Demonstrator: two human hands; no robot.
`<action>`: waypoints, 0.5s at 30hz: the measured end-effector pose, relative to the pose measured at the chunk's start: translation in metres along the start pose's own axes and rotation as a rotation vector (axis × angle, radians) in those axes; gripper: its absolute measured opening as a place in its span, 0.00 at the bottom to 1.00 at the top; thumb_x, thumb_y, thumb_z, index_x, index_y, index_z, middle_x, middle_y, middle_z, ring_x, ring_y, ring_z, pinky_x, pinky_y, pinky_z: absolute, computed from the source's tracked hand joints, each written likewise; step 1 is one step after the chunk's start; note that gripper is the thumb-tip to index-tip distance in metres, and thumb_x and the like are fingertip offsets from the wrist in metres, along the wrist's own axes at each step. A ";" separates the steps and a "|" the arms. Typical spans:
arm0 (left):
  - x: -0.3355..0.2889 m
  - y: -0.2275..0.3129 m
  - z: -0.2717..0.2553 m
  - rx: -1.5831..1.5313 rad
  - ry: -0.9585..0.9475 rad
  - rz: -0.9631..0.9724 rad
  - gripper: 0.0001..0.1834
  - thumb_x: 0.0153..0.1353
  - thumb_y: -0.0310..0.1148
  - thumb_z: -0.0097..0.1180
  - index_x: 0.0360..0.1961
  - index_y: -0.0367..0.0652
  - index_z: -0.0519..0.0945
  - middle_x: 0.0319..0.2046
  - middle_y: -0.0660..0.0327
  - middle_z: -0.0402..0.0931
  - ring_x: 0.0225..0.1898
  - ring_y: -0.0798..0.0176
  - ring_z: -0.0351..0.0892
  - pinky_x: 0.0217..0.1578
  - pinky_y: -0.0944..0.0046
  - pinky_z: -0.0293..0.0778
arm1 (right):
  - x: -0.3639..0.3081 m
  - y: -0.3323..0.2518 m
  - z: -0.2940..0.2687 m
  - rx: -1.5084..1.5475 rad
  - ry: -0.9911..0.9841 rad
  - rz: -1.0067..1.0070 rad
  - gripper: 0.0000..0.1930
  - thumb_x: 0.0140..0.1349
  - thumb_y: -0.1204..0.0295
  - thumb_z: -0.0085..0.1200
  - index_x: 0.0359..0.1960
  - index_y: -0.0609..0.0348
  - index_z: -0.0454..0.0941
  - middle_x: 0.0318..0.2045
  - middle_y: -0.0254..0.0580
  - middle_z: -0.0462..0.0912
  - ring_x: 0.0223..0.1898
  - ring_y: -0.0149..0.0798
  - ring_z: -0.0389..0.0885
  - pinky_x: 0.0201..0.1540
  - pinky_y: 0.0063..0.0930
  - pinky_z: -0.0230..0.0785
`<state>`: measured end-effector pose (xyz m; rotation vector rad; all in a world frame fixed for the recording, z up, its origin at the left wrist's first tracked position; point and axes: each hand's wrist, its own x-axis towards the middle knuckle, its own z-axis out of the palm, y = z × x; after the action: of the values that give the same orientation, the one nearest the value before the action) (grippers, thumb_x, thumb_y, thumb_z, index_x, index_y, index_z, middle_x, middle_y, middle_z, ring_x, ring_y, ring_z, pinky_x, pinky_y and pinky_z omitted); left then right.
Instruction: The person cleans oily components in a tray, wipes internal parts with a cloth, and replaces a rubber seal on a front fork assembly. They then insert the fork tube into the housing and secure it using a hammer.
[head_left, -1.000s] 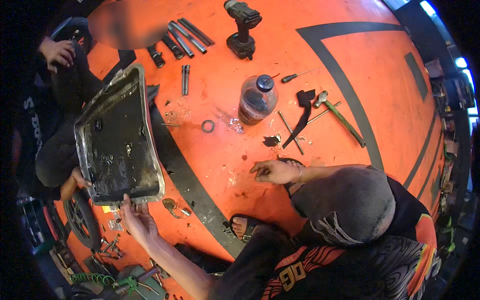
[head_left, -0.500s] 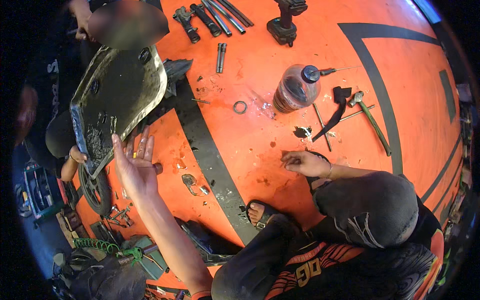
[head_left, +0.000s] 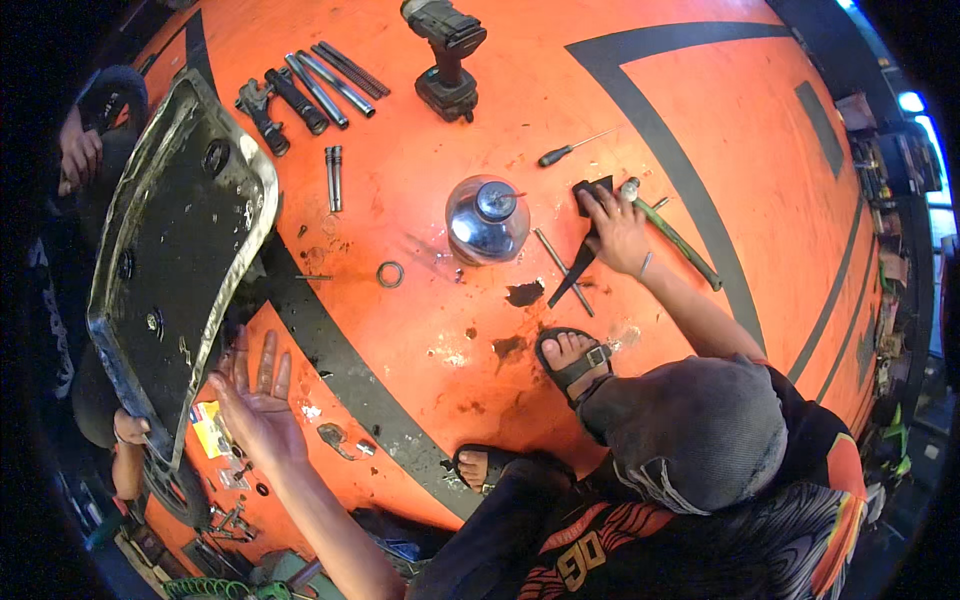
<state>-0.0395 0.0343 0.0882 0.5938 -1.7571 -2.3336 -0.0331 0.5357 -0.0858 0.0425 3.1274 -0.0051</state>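
My left hand (head_left: 265, 405) is raised palm up with its fingers apart and holds nothing. Beside its fingertips is the lower edge of a large dark panel (head_left: 185, 215) with a worn, shiny rim, tilted in a co-worker's grasp. Over on the right, my right hand (head_left: 615, 232) rests with spread fingers on a black, blade-shaped piece (head_left: 573, 277). Its fingers partly cover that piece's wide end. A hammer with a green handle (head_left: 685, 245) lies right beside it, and a thin metal T-shaped rod (head_left: 562, 265) is close by.
A clear bottle with a dark cap (head_left: 487, 235) stands mid-floor, with a screwdriver (head_left: 555, 156) beyond it. Farther off are a cordless driver (head_left: 447, 85), metal tubes (head_left: 330, 85) and a ring (head_left: 390, 274). A wheel (head_left: 178, 490) sits below the panel; wet stains mark the orange floor.
My right hand has moved from beside my knee out to the black piece. My left hand stays open below the panel. The view has shifted, so the floor items appear farther left.
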 end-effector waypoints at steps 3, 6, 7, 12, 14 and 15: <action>-0.009 -0.015 0.007 0.025 -0.022 -0.109 0.36 0.73 0.58 0.40 0.68 0.38 0.56 0.68 0.48 0.62 0.66 0.41 0.68 0.64 0.47 0.67 | 0.010 0.035 0.007 -0.072 -0.228 -0.018 0.35 0.55 0.64 0.64 0.67 0.42 0.66 0.65 0.36 0.70 0.68 0.51 0.62 0.66 0.72 0.47; -0.022 -0.060 0.007 0.007 -0.041 -0.295 0.36 0.72 0.57 0.44 0.67 0.40 0.59 0.68 0.50 0.62 0.65 0.44 0.69 0.62 0.46 0.69 | 0.013 0.047 0.002 0.000 -0.103 -0.023 0.15 0.60 0.65 0.60 0.49 0.48 0.81 0.44 0.35 0.83 0.61 0.44 0.69 0.63 0.63 0.51; -0.035 -0.073 0.007 -0.011 -0.059 -0.306 0.32 0.72 0.54 0.46 0.64 0.39 0.64 0.66 0.49 0.66 0.63 0.44 0.71 0.62 0.46 0.69 | 0.011 0.025 -0.003 0.093 0.051 -0.004 0.11 0.61 0.66 0.59 0.45 0.48 0.83 0.39 0.37 0.84 0.56 0.44 0.71 0.59 0.57 0.53; -0.107 -0.174 0.036 -0.335 -0.265 -0.760 0.23 0.72 0.45 0.50 0.60 0.40 0.70 0.56 0.48 0.74 0.57 0.49 0.76 0.54 0.49 0.77 | -0.049 -0.095 -0.052 0.900 -0.058 -0.232 0.13 0.53 0.74 0.66 0.39 0.61 0.78 0.35 0.46 0.81 0.40 0.51 0.78 0.44 0.42 0.69; -0.129 -0.203 0.049 -0.459 -0.179 -0.965 0.24 0.74 0.45 0.48 0.62 0.40 0.69 0.53 0.52 0.74 0.52 0.55 0.77 0.51 0.54 0.79 | -0.069 -0.130 -0.058 0.739 -0.068 -0.664 0.16 0.51 0.70 0.66 0.42 0.56 0.81 0.40 0.42 0.80 0.49 0.47 0.75 0.52 0.45 0.64; -0.136 -0.206 0.056 -0.463 -0.230 -0.910 0.24 0.74 0.45 0.48 0.62 0.40 0.69 0.52 0.55 0.74 0.51 0.57 0.77 0.50 0.56 0.79 | -0.075 -0.146 -0.059 0.677 -0.064 -0.813 0.15 0.51 0.68 0.65 0.42 0.53 0.82 0.42 0.41 0.79 0.52 0.45 0.74 0.54 0.46 0.62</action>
<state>0.0836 0.1936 -0.0653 1.2620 -1.0090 -3.3627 0.0375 0.3880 -0.0258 -1.1512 2.6710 -1.0081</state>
